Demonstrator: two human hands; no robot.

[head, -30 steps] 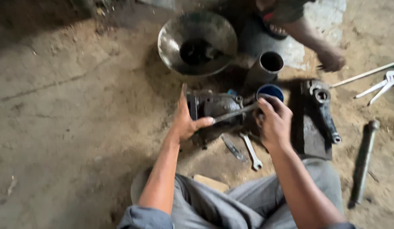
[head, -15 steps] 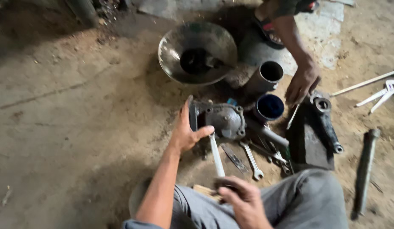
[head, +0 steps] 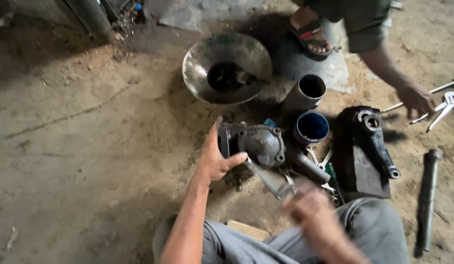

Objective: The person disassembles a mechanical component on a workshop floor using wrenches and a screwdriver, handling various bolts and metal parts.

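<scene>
The left hand point(head: 218, 161) sits just left of centre in the frame, its forearm running up from the bottom edge at a slight slant. The palm presses against the left side of a grey cast-metal housing point(head: 258, 144), the thumb hooked across its lower front face and the fingers stretched up along its back edge, so the hand is wrapped about the part rather than flat.

The housing rests on the dirt floor point(head: 90, 146) at the middle of the frame, domed face up, with bolt ears round its rim.

The right hand point(head: 312, 210) is lower and to the right, above the grey trouser knee point(head: 378, 225). It is blurred; it seems curled round the near end of a long metal tool point(head: 266, 176) that slants up to the housing's lower edge, though how firmly the fingers close cannot be told.

Just right of the housing stands a blue-lined tin point(head: 312, 128), and above it a dark metal sleeve point(head: 305, 94) lies tilted. A wide metal basin point(head: 197, 68) sits at upper centre. Spanners point(head: 320, 160) lie between the housing and a black cast block point(head: 366, 156) at right. A dark shaft point(head: 427, 195) lies at the far right.

Another person's hand point(head: 416, 99) reaches down at upper right near a pair of pliers point(head: 444, 105), with a sandalled foot point(head: 312, 39) at the top.
</scene>
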